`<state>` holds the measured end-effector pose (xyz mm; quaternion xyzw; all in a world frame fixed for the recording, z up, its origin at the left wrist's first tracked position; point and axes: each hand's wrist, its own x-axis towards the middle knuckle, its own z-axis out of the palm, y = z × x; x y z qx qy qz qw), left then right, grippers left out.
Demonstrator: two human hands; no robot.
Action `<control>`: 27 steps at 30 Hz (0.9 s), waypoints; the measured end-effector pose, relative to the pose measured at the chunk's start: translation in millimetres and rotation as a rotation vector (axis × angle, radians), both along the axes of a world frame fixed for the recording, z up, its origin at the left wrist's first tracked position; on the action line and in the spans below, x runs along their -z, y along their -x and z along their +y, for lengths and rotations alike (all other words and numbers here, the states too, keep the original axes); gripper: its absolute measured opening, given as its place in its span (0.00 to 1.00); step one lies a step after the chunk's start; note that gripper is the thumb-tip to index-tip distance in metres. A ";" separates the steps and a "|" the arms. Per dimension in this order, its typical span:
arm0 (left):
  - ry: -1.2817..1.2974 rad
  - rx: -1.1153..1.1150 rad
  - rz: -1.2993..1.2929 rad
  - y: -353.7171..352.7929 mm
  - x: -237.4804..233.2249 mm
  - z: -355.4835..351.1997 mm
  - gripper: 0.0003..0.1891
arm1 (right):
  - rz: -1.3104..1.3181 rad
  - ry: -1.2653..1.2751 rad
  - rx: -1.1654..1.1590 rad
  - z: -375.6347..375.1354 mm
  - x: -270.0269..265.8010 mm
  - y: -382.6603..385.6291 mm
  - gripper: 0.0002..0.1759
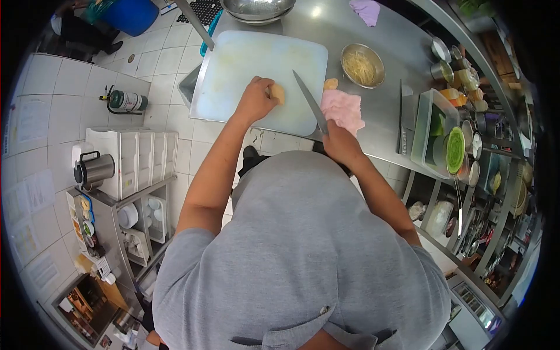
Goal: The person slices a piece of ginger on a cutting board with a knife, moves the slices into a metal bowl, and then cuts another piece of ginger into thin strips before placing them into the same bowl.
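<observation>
My left hand (256,100) is closed around a pale yellow-tan chunk (278,93), which looks like peeled ginger, on the white cutting board (227,64). In my right hand (343,144) is the handle of a kitchen knife (309,99). Its long blade points away from me over the board's right part, apart from the chunk. Just off the board's right edge lies a second tan piece (331,84), touching a folded pink cloth (342,109). Farther right, a steel bowl (380,58) holds thin pale yellow shreds (359,67).
On the steel table (402,46) are a purple cloth (366,10), stacked steel bowls (256,9) and a dark long-bladed tool (402,116). A clear plastic tub (429,131) and a green-filled container (455,150) stand at right. A metal post (195,23) rises near the board's far-left corner.
</observation>
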<state>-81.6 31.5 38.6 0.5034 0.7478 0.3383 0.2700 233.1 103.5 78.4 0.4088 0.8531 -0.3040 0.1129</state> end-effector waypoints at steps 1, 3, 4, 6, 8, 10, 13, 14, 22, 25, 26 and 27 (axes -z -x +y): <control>0.043 -0.028 -0.056 -5.2 -3.5 -0.8 0.30 | 0.001 0.017 0.002 0.5 -5.6 -1.7 0.19; 0.051 -0.041 -0.043 -15.8 -5.2 0.8 0.30 | -0.003 0.000 0.015 7.2 -13.0 -3.6 0.18; 0.043 -0.056 -0.031 -21.3 -5.1 2.4 0.29 | -0.001 0.011 0.019 12.6 -6.3 -9.0 0.18; 0.054 -0.048 -0.017 -39.2 -4.7 1.3 0.28 | -0.038 0.010 -0.103 21.0 3.0 -19.5 0.18; 0.064 -0.036 0.003 -56.7 -6.2 0.4 0.28 | -0.025 0.019 -0.093 26.2 0.6 -28.1 0.19; 0.075 -0.026 0.163 -72.8 -10.7 -0.7 0.25 | -0.010 0.030 -0.081 31.0 -14.6 -32.3 0.20; 0.069 -0.052 0.152 -88.8 -19.7 1.3 0.23 | 0.010 0.017 -0.132 37.5 -36.3 -45.1 0.21; 0.074 -0.067 0.115 -92.3 -22.7 2.1 0.22 | 0.008 0.006 -0.168 38.9 -40.4 -50.0 0.21; 0.128 -0.025 0.115 -91.6 -32.0 9.9 0.21 | -0.111 0.017 -0.244 37.0 -56.1 -52.0 0.19; 0.118 -0.013 0.099 -89.1 -29.7 8.7 0.22 | -0.136 0.049 -0.252 33.2 -50.2 -44.9 0.18; 0.106 -0.009 0.088 -88.0 -29.0 8.6 0.22 | -0.097 0.039 -0.237 32.0 -37.6 -39.7 0.17; 0.108 -0.007 0.087 -87.3 -27.8 7.2 0.22 | -0.058 0.029 -0.220 29.9 -23.7 -34.4 0.17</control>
